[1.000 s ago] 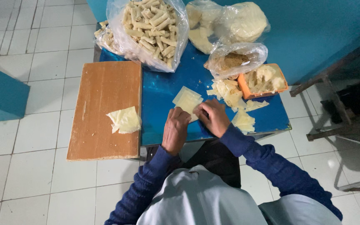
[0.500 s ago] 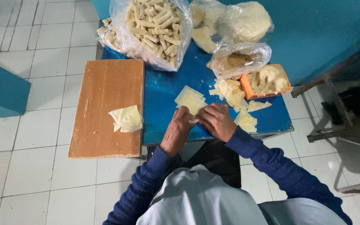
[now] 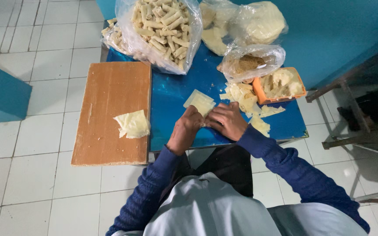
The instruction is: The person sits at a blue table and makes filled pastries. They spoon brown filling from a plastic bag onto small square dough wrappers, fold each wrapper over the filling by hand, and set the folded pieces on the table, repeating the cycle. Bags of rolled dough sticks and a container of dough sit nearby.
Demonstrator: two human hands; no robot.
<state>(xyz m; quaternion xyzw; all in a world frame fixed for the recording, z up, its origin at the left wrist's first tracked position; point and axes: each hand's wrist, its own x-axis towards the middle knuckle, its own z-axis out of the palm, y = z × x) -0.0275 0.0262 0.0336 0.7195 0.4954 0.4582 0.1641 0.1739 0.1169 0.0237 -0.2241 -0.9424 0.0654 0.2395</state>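
A pale square pastry wrapper [image 3: 200, 103] lies on the blue table [image 3: 171, 91]. My left hand [image 3: 185, 130] and my right hand [image 3: 226, 121] meet at its near corner, fingers curled over the edge and pinching it. What lies under the fingers is hidden. Loose wrappers [image 3: 243, 97] are piled just right of my right hand, beside an orange tub [image 3: 280, 85] of pale filling.
A wooden board [image 3: 110, 100] left of the table carries a small stack of wrappers [image 3: 132, 124]. A big clear bag of rolled pastries [image 3: 162, 26] sits at the back, with more plastic bags [image 3: 250, 57] to its right. White tiled floor surrounds; a metal frame [image 3: 342, 113] stands right.
Both hands stay pressed together at the wrapper's near corner, shifting slightly. The wrapper keeps its place on the table.
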